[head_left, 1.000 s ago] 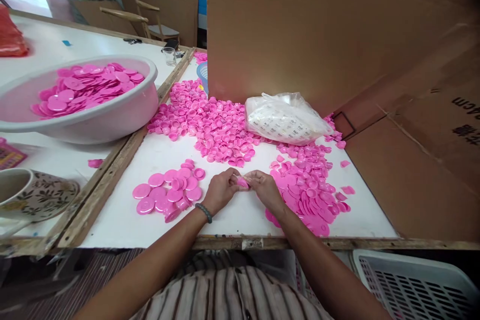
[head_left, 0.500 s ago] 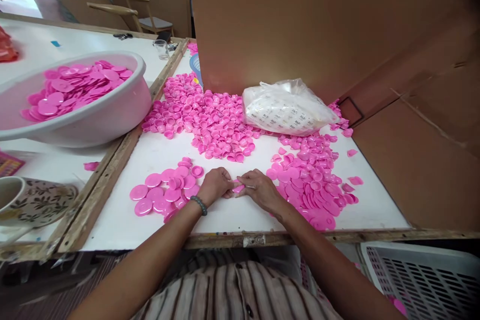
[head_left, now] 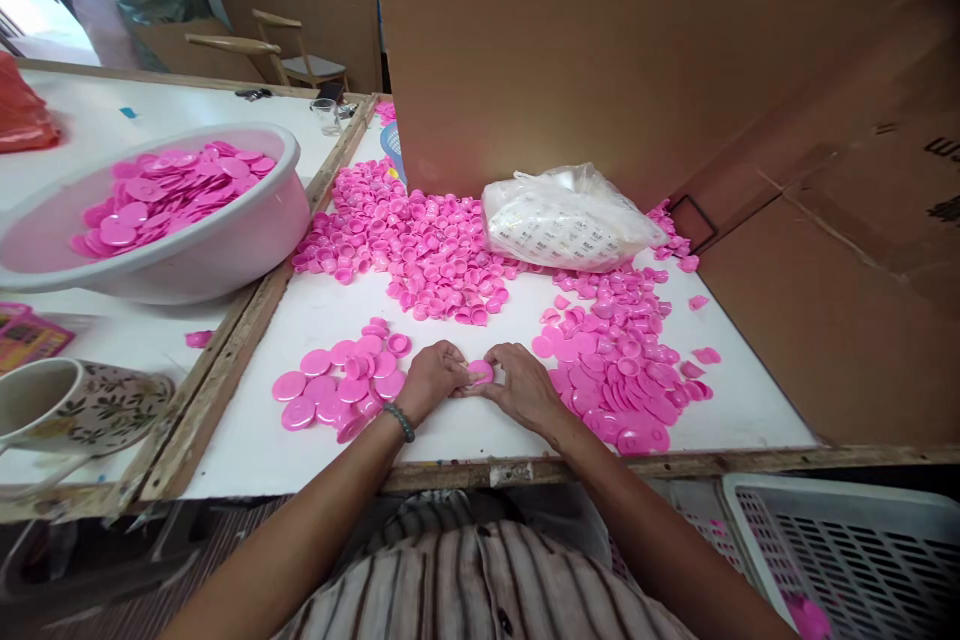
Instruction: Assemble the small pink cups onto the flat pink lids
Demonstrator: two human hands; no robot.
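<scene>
Rising from the far edge of the white worktop (head_left: 330,320): a tall cardboard sheet (head_left: 600,50). Beyond the left edge, on the neighbouring table, a white basin (head_left: 225,240) full of pink discs. Against the cardboard, toward the far right corner, a clear plastic bag (head_left: 570,220); left of it, a heap of small pink caps (head_left: 420,250). Along the right edge, loose lids (head_left: 622,370) spread out; nearer the left edge, flat lids (head_left: 337,385) clustered. At the middle of the front edge, left hand (head_left: 431,385) and right hand (head_left: 525,385) meeting, fingertips of both pinching one pink lid (head_left: 480,372) between them.
</scene>
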